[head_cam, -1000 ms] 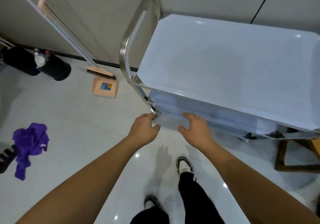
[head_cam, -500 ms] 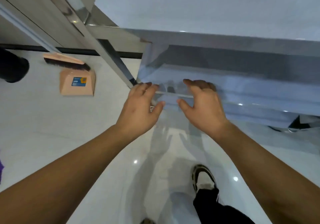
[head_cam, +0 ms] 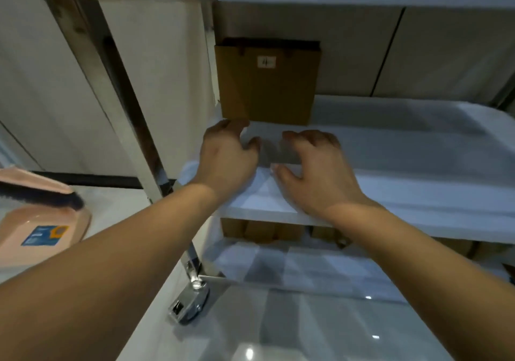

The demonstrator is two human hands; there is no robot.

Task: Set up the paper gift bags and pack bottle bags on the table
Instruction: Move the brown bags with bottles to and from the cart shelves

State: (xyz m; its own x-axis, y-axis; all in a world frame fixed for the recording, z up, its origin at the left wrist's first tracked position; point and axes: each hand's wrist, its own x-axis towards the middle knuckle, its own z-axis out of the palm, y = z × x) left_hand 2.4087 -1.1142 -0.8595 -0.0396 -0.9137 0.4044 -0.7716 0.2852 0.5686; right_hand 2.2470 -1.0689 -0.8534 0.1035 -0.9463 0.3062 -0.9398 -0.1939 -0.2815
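A brown paper gift bag (head_cam: 267,84) with a small white label stands upright at the back left of the cart's middle shelf (head_cam: 404,165). My left hand (head_cam: 228,160) reaches over the shelf's front left corner, fingers loosely bent, fingertips just short of the bag's bottom edge. My right hand (head_cam: 312,171) hovers beside it over the white shelf, fingers spread and slightly curled, holding nothing. More brown bags or boxes (head_cam: 262,231) show on the lower shelf, mostly hidden under the middle shelf.
The cart's steel post (head_cam: 131,126) runs down to a caster wheel (head_cam: 189,305) on the glossy floor. A pink dustpan (head_cam: 41,235) with a black brush lies at the left. Wall panels stand behind the cart.
My view dropped from the cart's top to its middle shelf. Both hands moved forward from the shelf's front edge over the shelf toward the brown bag.
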